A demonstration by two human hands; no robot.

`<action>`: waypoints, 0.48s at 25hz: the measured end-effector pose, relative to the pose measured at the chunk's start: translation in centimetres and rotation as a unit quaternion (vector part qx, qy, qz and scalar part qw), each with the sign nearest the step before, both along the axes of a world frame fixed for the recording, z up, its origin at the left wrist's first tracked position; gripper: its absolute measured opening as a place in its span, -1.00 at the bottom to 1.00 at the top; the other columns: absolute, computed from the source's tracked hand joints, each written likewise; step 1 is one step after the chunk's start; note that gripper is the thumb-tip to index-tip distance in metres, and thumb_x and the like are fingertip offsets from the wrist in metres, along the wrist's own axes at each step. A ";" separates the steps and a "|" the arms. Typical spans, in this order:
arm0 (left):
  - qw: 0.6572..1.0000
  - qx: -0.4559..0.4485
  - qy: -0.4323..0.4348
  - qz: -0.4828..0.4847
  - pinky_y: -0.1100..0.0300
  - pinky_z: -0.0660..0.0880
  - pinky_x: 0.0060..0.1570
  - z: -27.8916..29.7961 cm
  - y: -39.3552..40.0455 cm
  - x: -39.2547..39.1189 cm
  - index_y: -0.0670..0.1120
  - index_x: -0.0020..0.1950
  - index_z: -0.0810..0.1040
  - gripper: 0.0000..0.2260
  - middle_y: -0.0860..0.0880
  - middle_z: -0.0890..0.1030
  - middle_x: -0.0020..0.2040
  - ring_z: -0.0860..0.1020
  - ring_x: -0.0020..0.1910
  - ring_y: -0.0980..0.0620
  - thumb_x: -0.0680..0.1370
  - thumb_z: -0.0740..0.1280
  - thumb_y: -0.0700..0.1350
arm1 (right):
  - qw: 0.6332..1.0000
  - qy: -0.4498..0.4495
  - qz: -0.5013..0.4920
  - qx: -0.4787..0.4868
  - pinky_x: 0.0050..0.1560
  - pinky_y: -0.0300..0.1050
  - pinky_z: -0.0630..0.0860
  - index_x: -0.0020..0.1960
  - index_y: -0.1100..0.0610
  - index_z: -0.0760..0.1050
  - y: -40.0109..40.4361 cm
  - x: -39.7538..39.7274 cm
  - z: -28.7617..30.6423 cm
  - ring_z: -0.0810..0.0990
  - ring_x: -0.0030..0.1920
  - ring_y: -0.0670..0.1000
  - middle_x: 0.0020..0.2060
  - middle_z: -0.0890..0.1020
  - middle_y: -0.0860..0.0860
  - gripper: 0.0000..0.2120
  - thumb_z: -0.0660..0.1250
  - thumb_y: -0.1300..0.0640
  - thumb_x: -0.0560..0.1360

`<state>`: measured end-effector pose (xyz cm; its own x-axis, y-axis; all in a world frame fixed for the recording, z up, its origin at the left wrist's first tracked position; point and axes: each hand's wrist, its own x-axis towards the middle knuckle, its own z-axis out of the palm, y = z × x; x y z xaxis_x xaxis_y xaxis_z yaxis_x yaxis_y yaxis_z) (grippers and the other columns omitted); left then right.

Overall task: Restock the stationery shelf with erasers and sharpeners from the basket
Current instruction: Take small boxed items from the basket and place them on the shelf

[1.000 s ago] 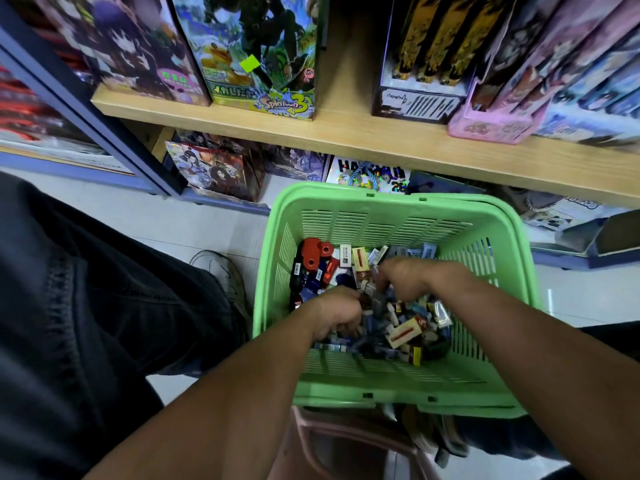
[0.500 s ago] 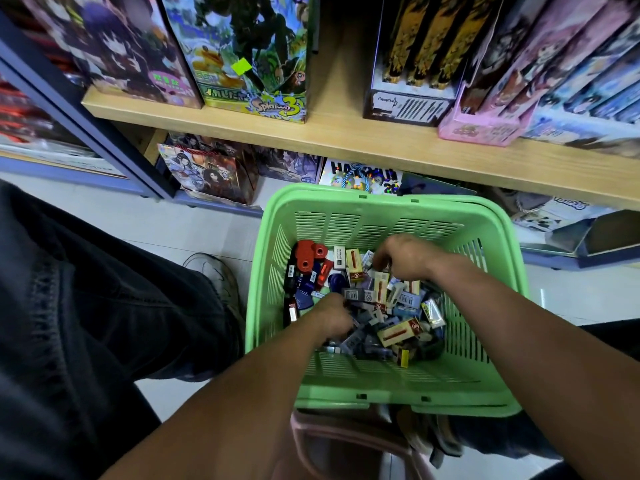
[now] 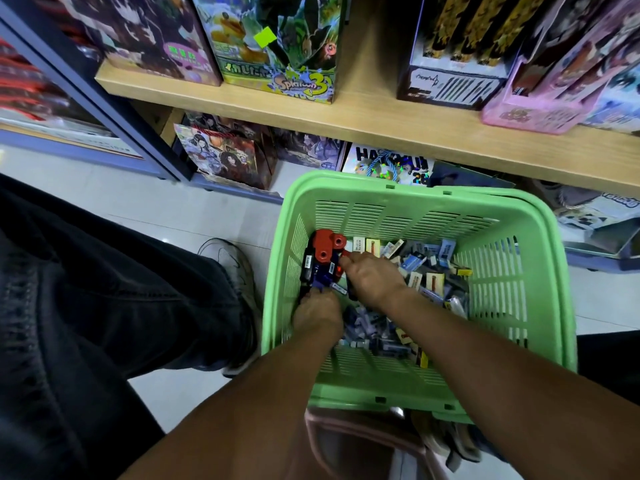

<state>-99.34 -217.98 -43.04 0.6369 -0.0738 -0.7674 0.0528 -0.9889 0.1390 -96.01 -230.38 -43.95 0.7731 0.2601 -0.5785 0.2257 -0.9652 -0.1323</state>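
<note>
Both hands down in the green basket (image 3: pixel 540 306), sorting stock.

Left hand (image 3: pixel 317 311) digs among blue sharpeners, fingers hidden, so its grip is unclear; two red sharpeners (image 3: pixel 325 247) lie beyond (hard, light, easily pinched by their sides); right hand (image 3: pixel 372 277) seemingly pinches something small; dozens of boxed erasers (image 3: pixel 434 282), uncountable.

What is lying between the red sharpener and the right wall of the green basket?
In the head view, a loose pile of small erasers fills the stretch from the red sharpener to the green basket wall; the right hand covers part.
</note>
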 end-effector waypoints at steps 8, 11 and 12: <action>0.950 0.123 0.056 -0.283 0.01 0.34 0.34 -0.3 -0.4 -0.2 -0.10 0.49 0.38 -0.62 -0.10 0.38 0.50 0.31 0.49 -0.15 0.66 0.23 -0.13 | 0.996 0.077 -0.047 0.020 -0.05 -0.08 0.46 0.16 0.12 0.48 -1.6 -0.1 -0.6 0.53 0.12 0.10 0.10 0.53 0.08 -0.71 0.42 0.09 0.48; 0.921 0.151 0.032 -0.358 0.00 0.32 0.32 -0.4 -0.1 0.5 -0.10 0.55 0.29 -0.51 -0.09 0.32 0.52 0.22 0.51 -0.16 0.64 0.26 -0.03 | 0.974 0.122 -0.159 0.108 -0.09 -0.13 0.48 0.05 0.04 0.52 -2.1 0.8 1.0 0.54 0.00 0.02 -0.01 0.56 -0.02 -0.74 0.51 0.03 0.44; 0.920 0.154 0.032 -0.359 0.01 0.35 0.29 -0.4 0.0 0.8 -0.10 0.55 0.27 -0.49 -0.09 0.31 0.52 0.21 0.50 -0.16 0.64 0.28 -0.02 | 0.956 0.141 -0.211 0.147 -0.10 -0.15 0.47 0.05 0.04 0.53 -2.2 1.2 1.5 0.54 -0.02 0.00 -0.04 0.55 -0.04 -0.75 0.52 0.06 0.44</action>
<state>-98.59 -217.95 -43.47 0.4612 -0.2308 -0.8567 -0.6313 -0.7638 -0.1341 -94.84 -232.59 -42.46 0.6696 0.1430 -0.7288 -0.2595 -0.8744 -0.4101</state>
